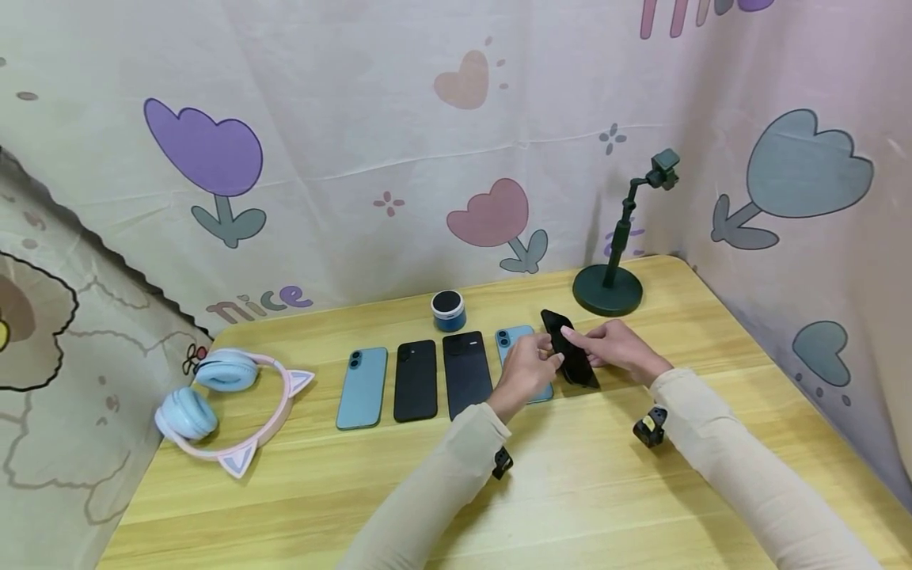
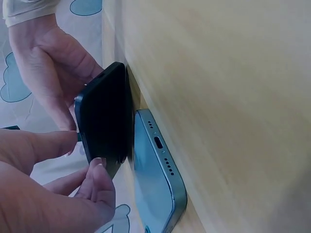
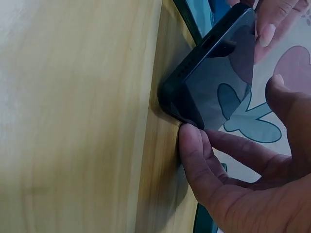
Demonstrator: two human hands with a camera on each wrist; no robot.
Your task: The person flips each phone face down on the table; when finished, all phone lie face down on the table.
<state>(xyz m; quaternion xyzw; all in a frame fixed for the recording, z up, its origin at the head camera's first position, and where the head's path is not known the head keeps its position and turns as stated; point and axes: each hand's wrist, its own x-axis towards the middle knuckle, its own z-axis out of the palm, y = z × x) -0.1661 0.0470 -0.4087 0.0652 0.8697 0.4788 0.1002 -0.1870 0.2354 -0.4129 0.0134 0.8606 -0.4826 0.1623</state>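
Note:
A black smartphone (image 1: 577,366) stands tilted on its long edge at the right end of a row of phones. My right hand (image 1: 616,347) grips its right side; in the right wrist view the fingertips (image 3: 190,138) pinch the edge near the bottom corner. From the other side, my left hand (image 1: 526,370) holds the upper edge between thumb and fingers, seen close in the left wrist view. The glossy screen (image 3: 221,80) faces the right wrist camera. Partly covered by my left hand, a light blue phone (image 2: 155,170) lies flat beside the black one.
Further left lie a dark phone (image 1: 466,372), a black phone (image 1: 416,381) and a blue phone (image 1: 362,389). Behind them stands a small blue and white round speaker-like item (image 1: 448,311). Cat-ear headphones (image 1: 274,419) lie far left; a dark stand (image 1: 608,290) rises at the back right.

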